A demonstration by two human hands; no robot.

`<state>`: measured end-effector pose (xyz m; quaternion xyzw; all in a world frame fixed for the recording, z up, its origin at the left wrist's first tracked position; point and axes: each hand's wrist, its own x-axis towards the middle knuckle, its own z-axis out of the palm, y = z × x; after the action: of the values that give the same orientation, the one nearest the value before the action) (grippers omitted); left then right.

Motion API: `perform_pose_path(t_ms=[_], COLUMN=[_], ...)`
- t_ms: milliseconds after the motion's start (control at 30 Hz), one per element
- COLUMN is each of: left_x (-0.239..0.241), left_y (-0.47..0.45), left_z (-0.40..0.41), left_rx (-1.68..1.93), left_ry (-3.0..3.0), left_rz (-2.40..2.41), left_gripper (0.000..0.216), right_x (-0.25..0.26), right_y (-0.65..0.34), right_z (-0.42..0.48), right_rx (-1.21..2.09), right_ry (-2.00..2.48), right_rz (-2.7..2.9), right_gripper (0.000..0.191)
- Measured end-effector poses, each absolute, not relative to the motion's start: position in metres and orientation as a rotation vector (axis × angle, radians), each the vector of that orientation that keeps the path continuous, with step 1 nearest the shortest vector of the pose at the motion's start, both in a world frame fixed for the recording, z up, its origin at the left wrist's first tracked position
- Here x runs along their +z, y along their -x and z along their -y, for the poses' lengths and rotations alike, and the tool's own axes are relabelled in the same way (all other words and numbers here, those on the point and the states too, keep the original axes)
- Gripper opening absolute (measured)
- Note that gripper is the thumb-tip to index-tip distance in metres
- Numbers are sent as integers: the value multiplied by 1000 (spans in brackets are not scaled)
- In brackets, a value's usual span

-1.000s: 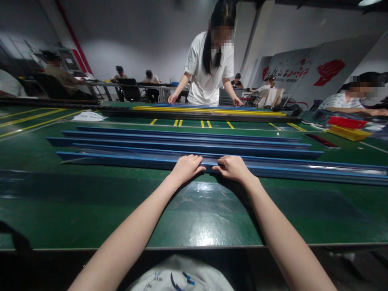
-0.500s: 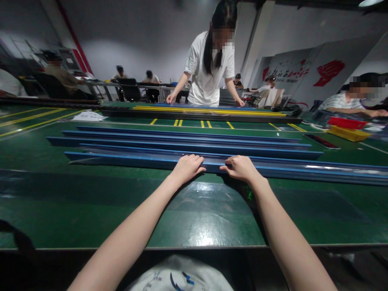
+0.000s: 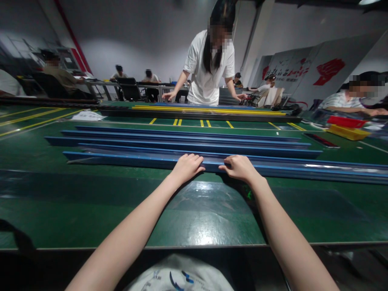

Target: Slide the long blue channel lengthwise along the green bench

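A long blue channel strip lies across the green table in front of me, with clear film along it. My left hand grips its near edge, thumb on the front side and fingers curled over the top. A short gap to the right, my right hand is closed on the same strip in a like way. The undersides of the fingers are hidden. Just behind lie more long blue strips, roughly parallel to the held one.
A clear film sheet lies flat on the green table nearer me. Beyond are yellow and black strips, with a co-worker standing behind. At right sit a phone and a yellow tray.
My hands stay in place on the blue strip. Across the table, the co-worker's hands have lifted off the strips and spread slightly apart.
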<state>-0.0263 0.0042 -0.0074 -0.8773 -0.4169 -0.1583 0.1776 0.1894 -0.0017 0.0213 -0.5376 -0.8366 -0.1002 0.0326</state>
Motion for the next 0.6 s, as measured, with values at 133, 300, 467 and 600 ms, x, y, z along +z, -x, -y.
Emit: perform_pose_path(t_ms=[133,300,467,600], left_x=[-8,-9,-9,-9], left_y=[26,25,25,25], left_z=[-4,-5,-5,-5], left_rx=[-456,-469,-476,-483], left_ry=[2480,2470,2467,2464], left_rz=[1178,1173,1179,1179], left_gripper=[24,24,23,23], right_x=[20,18,17,15], right_y=[-188,-187,-187,-188], right_z=[1,-1,-2,-4], right_rx=[-245,-163,-94,-72], right_ry=[1641,1581,1561,1541], right_rz=[2584,2598,2586,2577], right_gripper=[33,27,26,26])
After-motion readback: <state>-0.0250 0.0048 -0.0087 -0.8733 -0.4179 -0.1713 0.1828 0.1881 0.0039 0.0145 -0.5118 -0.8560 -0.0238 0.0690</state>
